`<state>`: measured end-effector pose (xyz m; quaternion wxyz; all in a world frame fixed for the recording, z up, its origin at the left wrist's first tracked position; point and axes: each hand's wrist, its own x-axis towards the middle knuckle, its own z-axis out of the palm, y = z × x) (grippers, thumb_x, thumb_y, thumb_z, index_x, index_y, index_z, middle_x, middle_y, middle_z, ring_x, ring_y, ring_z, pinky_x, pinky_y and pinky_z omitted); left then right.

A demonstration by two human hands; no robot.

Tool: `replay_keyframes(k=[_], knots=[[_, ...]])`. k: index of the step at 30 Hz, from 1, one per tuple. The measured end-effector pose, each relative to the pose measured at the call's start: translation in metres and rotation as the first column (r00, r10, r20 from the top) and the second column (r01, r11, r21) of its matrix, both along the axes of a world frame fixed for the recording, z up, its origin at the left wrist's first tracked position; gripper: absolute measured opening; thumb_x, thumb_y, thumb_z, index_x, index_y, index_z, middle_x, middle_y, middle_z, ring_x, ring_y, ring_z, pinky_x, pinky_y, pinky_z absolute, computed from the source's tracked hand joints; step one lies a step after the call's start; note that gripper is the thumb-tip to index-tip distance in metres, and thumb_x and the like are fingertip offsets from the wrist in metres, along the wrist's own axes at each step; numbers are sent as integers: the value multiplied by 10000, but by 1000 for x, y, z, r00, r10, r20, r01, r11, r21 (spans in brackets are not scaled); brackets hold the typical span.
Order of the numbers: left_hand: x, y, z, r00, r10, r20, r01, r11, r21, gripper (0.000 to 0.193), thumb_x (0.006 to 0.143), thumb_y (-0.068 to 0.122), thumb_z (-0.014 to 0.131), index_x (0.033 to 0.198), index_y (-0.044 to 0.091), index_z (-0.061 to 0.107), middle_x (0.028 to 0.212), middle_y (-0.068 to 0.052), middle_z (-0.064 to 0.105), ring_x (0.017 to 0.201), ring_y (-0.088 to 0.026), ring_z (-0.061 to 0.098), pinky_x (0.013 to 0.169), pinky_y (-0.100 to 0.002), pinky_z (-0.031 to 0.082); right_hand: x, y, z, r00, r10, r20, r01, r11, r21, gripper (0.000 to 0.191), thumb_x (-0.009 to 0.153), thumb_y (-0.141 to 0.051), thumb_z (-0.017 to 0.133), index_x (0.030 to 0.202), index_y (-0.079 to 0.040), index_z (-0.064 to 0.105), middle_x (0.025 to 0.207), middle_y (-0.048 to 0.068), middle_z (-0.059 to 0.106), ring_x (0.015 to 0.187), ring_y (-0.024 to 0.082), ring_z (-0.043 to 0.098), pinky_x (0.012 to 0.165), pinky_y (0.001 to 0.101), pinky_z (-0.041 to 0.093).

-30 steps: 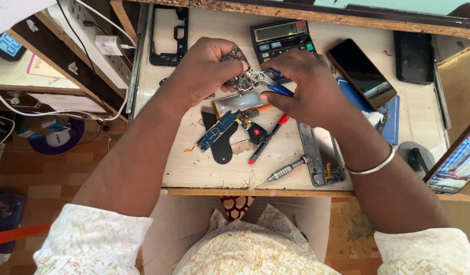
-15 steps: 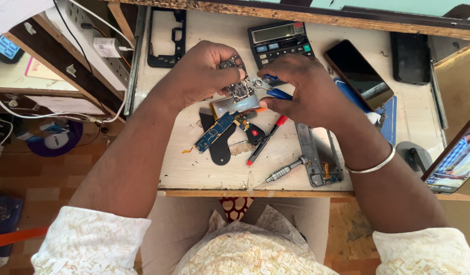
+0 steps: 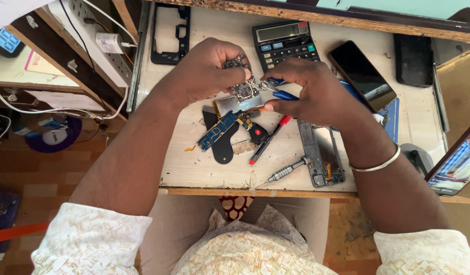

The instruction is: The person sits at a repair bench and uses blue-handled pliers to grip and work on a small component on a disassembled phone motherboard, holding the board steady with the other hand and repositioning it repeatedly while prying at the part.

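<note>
My left hand grips a small phone circuit board above the worn wooden table. My right hand pinches blue-handled tweezers whose tips touch the board. Just below the board lie a blue circuit board, a black pick-shaped piece and a red-and-black pen-like tool. A silver bracelet is on my right wrist.
A calculator, a dark phone and a black phone frame lie at the back. A metal phone frame and a screwdriver lie near the front edge. A power strip hangs at left; a lit screen at right.
Both hands have shifted slightly toward the back of the table with the board and tweezers. Things on the table have stayed put.
</note>
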<state>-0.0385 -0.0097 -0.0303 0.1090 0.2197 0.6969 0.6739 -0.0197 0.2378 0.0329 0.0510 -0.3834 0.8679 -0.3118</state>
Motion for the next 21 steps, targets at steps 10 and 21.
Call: replay_keyframes(k=[10, 21], knots=[[0, 1, -2, 1000, -11, 5, 11, 1000, 3, 119, 916, 137, 702, 917, 18, 716, 759, 13, 676, 659, -34, 612, 610, -226, 542, -1, 1, -2, 995, 71, -66, -73, 997, -21, 439, 790, -98, 884, 1189, -49, 709, 1061, 76, 674, 946, 185, 664, 658, 307, 562], [1, 0, 0, 1000, -1, -21, 1, 1000, 31, 115, 936, 146, 703, 944, 33, 718, 768, 15, 683, 671, -30, 625, 608, -227, 550, 2, -2, 2, 994, -64, 91, 65, 998, -14, 386, 810, -118, 856, 1169, -71, 724, 987, 30, 682, 830, 94, 648, 542, 267, 546]])
